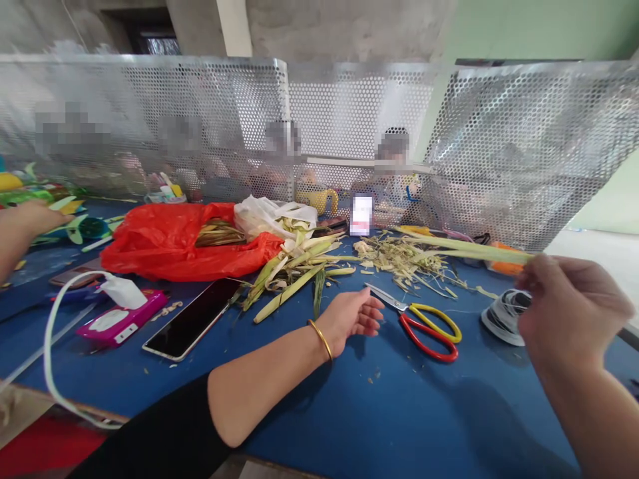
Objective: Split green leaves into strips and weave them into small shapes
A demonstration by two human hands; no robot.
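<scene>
My right hand [569,309] is closed, thumb and fingers pinching one end of a long pale green corn husk strip [469,248]. That strip stretches leftward above a heap of shredded husk bits [414,261]. My left hand [352,318], with a gold bangle at the wrist, hovers low over the blue table [399,426]. Its fingers are loosely bent and apart, and I see nothing in them. Just right of these fingers lie scissors [424,326] with one yellow and one red handle, blades slightly apart. Whole corn husks [294,283] lie behind my left hand.
A red plastic bag [150,233] and a white bag [269,209] hold husks. A phone [194,319], a purple power strip [122,316] and a white cable lie left. A wire spool [504,319] sits by my right hand. A co-worker's hand [32,219] reaches in at left. Perforated metal panels [349,93] stand behind.
</scene>
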